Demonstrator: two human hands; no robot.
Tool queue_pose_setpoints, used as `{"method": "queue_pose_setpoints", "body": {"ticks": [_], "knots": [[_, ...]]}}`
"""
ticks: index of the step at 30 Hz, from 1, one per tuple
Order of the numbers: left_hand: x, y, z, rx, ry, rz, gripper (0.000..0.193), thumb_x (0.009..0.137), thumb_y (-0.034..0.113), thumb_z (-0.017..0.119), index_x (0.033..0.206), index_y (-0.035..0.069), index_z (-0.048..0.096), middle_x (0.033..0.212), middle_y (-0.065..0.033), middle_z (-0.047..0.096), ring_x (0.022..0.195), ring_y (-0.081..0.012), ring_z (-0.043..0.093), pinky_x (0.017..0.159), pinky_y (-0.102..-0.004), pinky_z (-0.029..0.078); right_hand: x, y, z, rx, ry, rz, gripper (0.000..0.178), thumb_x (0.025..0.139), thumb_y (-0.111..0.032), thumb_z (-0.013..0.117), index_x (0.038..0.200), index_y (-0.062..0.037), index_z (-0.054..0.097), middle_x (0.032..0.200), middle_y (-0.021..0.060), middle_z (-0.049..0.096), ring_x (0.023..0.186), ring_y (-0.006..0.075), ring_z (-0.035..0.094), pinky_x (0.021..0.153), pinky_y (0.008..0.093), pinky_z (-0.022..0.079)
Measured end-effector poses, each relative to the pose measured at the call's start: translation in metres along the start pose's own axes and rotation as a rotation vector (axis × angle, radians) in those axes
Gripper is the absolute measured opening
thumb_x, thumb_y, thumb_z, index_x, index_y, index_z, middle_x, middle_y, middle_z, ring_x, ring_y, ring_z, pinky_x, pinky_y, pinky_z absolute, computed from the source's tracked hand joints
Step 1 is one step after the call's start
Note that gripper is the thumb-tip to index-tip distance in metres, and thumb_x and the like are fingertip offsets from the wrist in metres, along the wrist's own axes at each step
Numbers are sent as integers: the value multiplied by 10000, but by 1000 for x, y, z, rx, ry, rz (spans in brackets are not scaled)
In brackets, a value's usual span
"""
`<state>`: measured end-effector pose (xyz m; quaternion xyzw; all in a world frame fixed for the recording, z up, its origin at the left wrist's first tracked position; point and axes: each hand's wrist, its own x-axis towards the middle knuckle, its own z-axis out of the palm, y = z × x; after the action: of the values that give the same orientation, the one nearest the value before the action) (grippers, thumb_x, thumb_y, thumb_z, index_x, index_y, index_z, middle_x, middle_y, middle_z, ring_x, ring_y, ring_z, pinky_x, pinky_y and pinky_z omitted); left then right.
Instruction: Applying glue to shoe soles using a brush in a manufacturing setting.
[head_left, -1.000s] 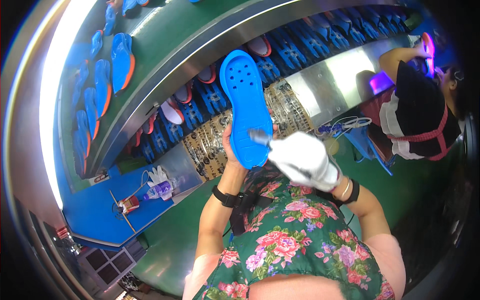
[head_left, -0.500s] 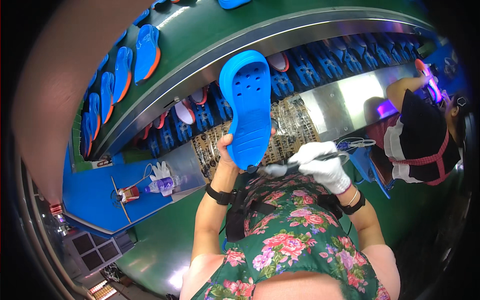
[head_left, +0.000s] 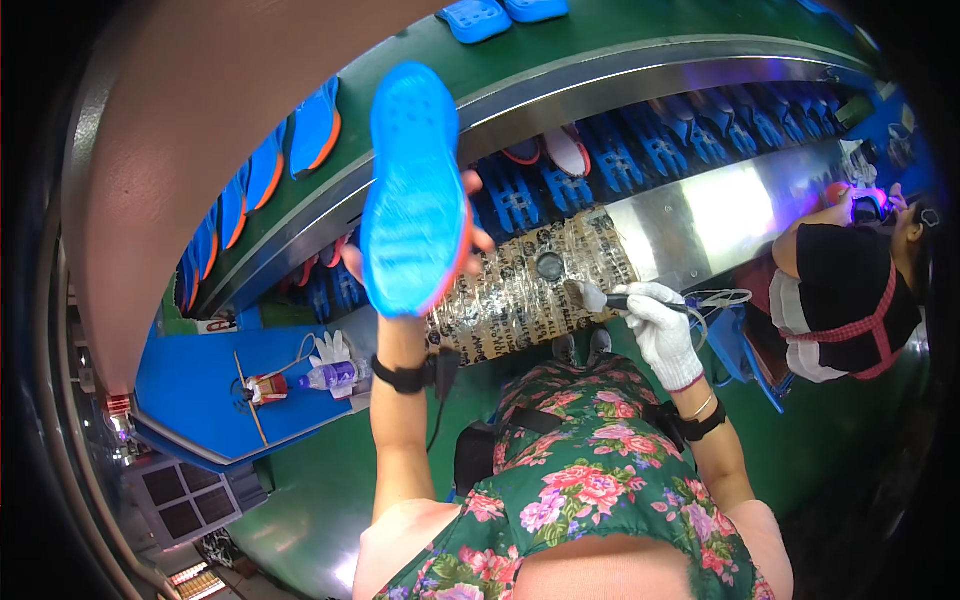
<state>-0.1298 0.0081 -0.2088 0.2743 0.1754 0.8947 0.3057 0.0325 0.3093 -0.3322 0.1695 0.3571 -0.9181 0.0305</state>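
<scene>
My left hand [head_left: 478, 242] is closed round a blue shoe sole [head_left: 412, 205] with an orange rim, holding it up over the front edge of the conveyor. The sole stands heel end down and is slightly blurred; most of my palm is hidden behind it. In a white glove, my right hand [head_left: 662, 325] grips a brush [head_left: 593, 298] by its dark handle, pale bristles pointing left. The brush is apart from the sole. Just left of the bristles, a small round black dish [head_left: 550, 265] sits on the tape-wrapped ledge [head_left: 500, 300].
Blue soles [head_left: 318, 128] lie along the green conveyor [head_left: 600, 28] behind its metal edge. Below runs a rack of blue shoe holders [head_left: 660, 150]. At left, a blue table [head_left: 200, 385] bears a bottle [head_left: 330, 377] and a glove. A co-worker [head_left: 840, 290] handles a sole at right.
My left hand has carried the sole up, left and away from the brush. My right hand has shifted slightly; the brush now points toward the dish, which has come into view.
</scene>
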Motion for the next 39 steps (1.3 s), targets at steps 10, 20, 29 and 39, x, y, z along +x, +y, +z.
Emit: {"method": "queue_pose_setpoints", "body": {"ticks": [10, 20, 29, 39], "knots": [[76, 73, -75, -671, 553, 363, 658, 1104, 412, 336, 1635, 105, 97, 1653, -294, 98, 1414, -460, 401, 1115, -551, 461, 10, 17, 21, -198, 23, 68, 189, 848, 19, 733, 1034, 27, 766, 953, 91, 770, 744, 105, 658, 647, 228, 504], [122, 14, -39, 41, 584, 100, 727, 1000, 261, 606, 1579, -3, 254, 1620, -257, 261, 1473, -435, 346, 1174, -545, 378, 9, 21, 19, -294, 55, 11, 194, 838, -9, 746, 1028, 28, 759, 860, 75, 750, 697, 113, 640, 633, 241, 496], [224, 63, -138, 2202, 512, 47, 618, 838, 484, 778, 1259, 50, 651, 1219, -305, 657, 1142, -421, 637, 934, -466, 512, 8, 16, 19, -262, 24, 14, 194, 860, -25, 750, 1050, 3, 775, 934, 63, 769, 757, 95, 649, 655, 227, 495], [51, 18, -38, 1816, 778, 393, 289, 865, 114, 810, 1091, 36, 647, 1181, -105, 524, 1109, -220, 561, 961, -364, 469, -12, -10, 9, -243, 42, -65, 199, 872, 0, 724, 1065, 22, 767, 958, 91, 775, 759, 105, 664, 649, 236, 512]]}}
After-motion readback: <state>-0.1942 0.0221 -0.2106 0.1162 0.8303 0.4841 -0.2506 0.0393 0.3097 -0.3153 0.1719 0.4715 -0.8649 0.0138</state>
